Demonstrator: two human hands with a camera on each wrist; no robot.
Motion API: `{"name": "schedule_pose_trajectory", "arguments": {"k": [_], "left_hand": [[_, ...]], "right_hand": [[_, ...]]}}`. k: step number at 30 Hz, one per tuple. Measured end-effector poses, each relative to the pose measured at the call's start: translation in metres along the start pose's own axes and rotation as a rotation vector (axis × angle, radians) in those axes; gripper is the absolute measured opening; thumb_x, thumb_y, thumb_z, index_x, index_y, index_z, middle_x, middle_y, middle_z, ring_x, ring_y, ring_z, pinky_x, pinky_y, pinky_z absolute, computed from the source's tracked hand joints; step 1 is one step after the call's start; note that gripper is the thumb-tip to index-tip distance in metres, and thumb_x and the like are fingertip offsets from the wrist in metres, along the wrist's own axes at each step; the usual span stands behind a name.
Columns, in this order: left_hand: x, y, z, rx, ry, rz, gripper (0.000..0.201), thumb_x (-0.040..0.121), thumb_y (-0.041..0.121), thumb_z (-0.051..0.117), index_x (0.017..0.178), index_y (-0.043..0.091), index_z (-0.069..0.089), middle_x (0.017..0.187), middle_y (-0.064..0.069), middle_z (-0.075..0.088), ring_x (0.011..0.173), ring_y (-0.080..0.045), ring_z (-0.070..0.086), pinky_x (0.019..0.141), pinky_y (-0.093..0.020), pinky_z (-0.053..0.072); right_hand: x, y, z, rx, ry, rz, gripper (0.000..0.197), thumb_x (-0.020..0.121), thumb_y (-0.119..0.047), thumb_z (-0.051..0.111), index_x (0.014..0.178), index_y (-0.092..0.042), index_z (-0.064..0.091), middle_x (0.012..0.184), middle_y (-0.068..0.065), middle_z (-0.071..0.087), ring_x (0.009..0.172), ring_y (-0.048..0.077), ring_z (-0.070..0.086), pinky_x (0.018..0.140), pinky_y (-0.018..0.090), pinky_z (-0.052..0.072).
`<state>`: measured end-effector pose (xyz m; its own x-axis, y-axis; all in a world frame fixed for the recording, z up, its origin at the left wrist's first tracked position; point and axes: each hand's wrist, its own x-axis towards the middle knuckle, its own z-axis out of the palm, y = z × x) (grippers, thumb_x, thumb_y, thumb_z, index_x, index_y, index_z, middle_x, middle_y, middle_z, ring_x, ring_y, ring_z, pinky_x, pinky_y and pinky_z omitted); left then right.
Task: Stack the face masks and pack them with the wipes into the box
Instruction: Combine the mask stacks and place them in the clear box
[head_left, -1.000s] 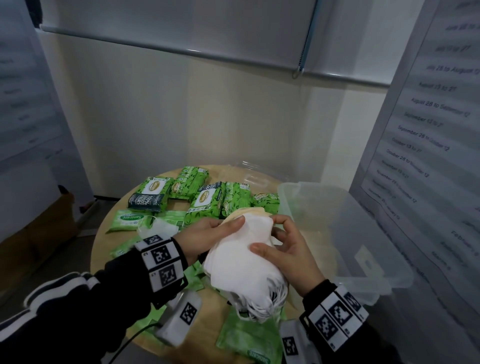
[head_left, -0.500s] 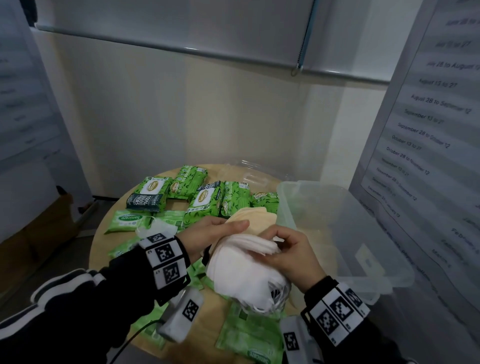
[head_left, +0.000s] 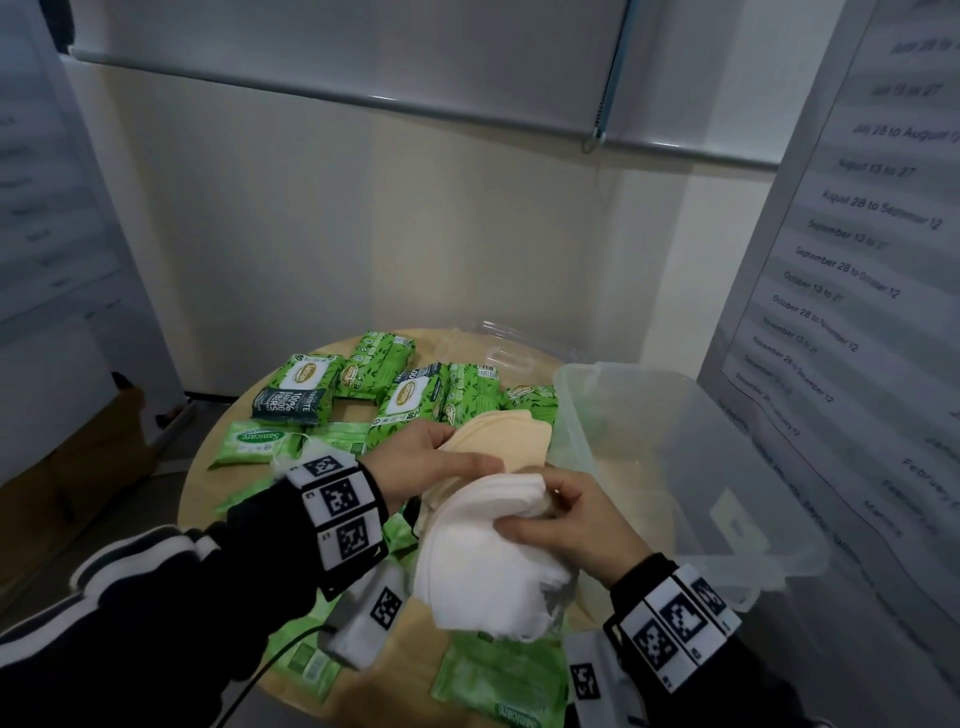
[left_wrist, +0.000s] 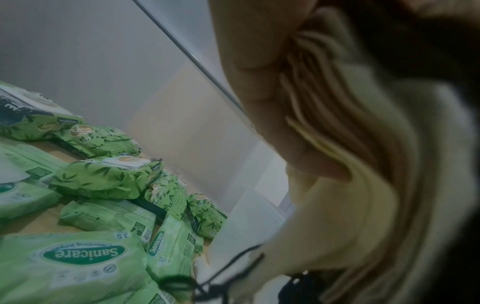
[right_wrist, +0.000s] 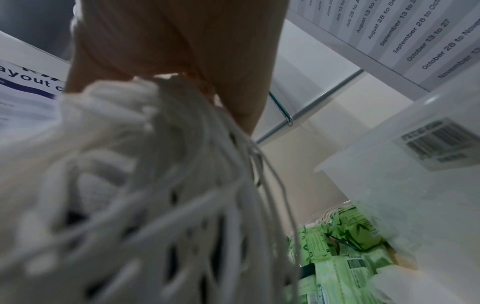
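White on top, beige beneath: held the masks (head_left: 483, 561) as one fanned stack between both hands, above the surface (head_left: 405, 654) and seemingly clear of it. Gripped the far, beige end with the left hand (head_left: 415, 467), thumb laid across the top and fingers tucked behind. Pinched the upper edge of the white layers with the right hand (head_left: 566, 525), fingers curled over it. Kept the stack's long axis running from near to far, tilted up at the far end, with ear loops (right_wrist: 182, 185) hanging in a tangle from the near end. Found the box (head_left: 571, 371) open-topped just to the right, its wall close beside the right hand and plainly nearer to it than to the left. Judged the coming move a short carry rightward and over the rim, probably led by the right hand, with the long axis already lying roughly along the box's own length and so needing little turning. Feared a slide of the loose layers unless squared first. Saw the wipes (head_left: 410, 400) scattered on the surface behind and below the hands, and made out none in the box.
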<state>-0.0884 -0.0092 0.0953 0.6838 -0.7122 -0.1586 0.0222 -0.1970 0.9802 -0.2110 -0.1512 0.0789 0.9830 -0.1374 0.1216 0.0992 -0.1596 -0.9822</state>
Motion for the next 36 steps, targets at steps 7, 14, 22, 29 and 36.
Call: {"name": "schedule_pose_trajectory", "arguments": {"k": [7, 14, 22, 29, 36], "left_hand": [[0.004, -0.003, -0.004, 0.278, 0.054, 0.098, 0.032, 0.07, 0.046, 0.075, 0.089, 0.021, 0.07, 0.084, 0.006, 0.071, 0.076, -0.009, 0.066, 0.074, -0.027, 0.051], [-0.003, 0.018, -0.029, 0.513, 0.358, 0.302, 0.031, 0.082, 0.039, 0.065, 0.109, 0.023, 0.065, 0.115, 0.01, 0.054, 0.108, -0.007, 0.05, 0.099, -0.029, 0.039], [-0.027, 0.075, -0.04, -0.026, -0.002, 0.352, 0.021, 0.066, -0.004, 0.076, 0.07, 0.016, 0.072, 0.063, 0.003, 0.068, 0.056, -0.003, 0.061, 0.057, -0.013, 0.05], [-0.02, 0.038, -0.006, -0.265, -0.218, 0.097, 0.041, 0.065, -0.009, 0.069, 0.099, 0.014, 0.06, 0.077, -0.004, 0.07, 0.065, -0.014, 0.067, 0.058, -0.024, 0.056], [-0.008, 0.005, 0.015, 0.386, 0.177, 0.263, 0.017, 0.078, 0.015, 0.072, 0.086, 0.026, 0.061, 0.085, 0.011, 0.065, 0.078, -0.006, 0.06, 0.071, -0.018, 0.046]], "right_hand": [[0.004, 0.01, 0.002, -0.049, 0.143, 0.006, 0.024, 0.054, -0.009, 0.078, 0.064, -0.03, 0.074, 0.081, -0.009, 0.064, 0.074, 0.002, 0.062, 0.07, 0.016, 0.048], [-0.003, 0.018, 0.0, 0.022, 0.115, 0.089, 0.032, 0.065, 0.011, 0.078, 0.068, -0.021, 0.074, 0.07, -0.006, 0.069, 0.068, 0.008, 0.064, 0.064, 0.021, 0.05], [0.005, 0.022, -0.003, -0.096, 0.148, 0.128, 0.032, 0.066, 0.011, 0.077, 0.075, -0.02, 0.072, 0.072, -0.008, 0.071, 0.072, 0.007, 0.065, 0.07, 0.023, 0.053], [0.007, 0.022, 0.002, 0.091, 0.138, 0.172, 0.026, 0.079, 0.011, 0.065, 0.067, -0.012, 0.063, 0.056, -0.01, 0.066, 0.062, -0.002, 0.059, 0.059, 0.013, 0.046], [0.004, 0.026, -0.003, -0.058, 0.102, 0.002, 0.036, 0.049, -0.033, 0.071, 0.074, -0.008, 0.063, 0.063, -0.007, 0.063, 0.061, -0.001, 0.055, 0.06, 0.018, 0.045]]}}
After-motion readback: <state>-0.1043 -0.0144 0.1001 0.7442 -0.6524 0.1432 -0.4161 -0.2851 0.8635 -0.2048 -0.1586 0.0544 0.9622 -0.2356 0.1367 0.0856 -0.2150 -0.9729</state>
